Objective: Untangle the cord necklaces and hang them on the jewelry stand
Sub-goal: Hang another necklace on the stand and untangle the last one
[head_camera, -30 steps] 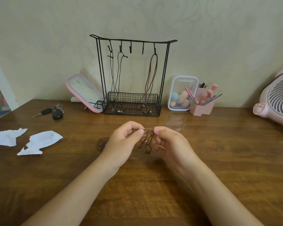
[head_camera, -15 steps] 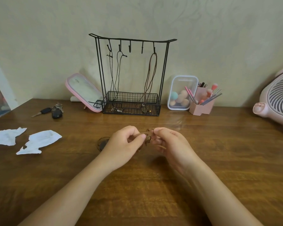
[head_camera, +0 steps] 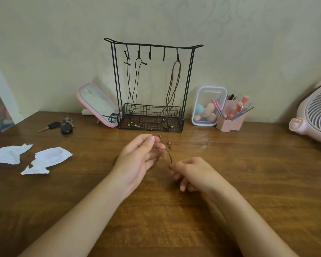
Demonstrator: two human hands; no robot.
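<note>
Three hung cords (head_camera: 179, 68) already dangle from the stand (head_camera: 152, 45), with two middle hooks (head_camera: 150, 55) bare. In front of the stand, just above the table (head_camera: 239, 164), a person works on a fourth cord (head_camera: 168, 145), a brown one. The left hand (head_camera: 137, 160) pinches it between thumb and forefinger. The right hand (head_camera: 195, 173), lower and farther from the stand, pinches the other end, its remaining fingers curled. The cord arcs between both hands, carrying a knot or bead. More cord seems to lie behind the left hand, though it is hard to make out. Untangling appears to be the step in hand. The next move likely calls for freeing the loop, spreading it wide and lifting it to a bare hook.
</note>
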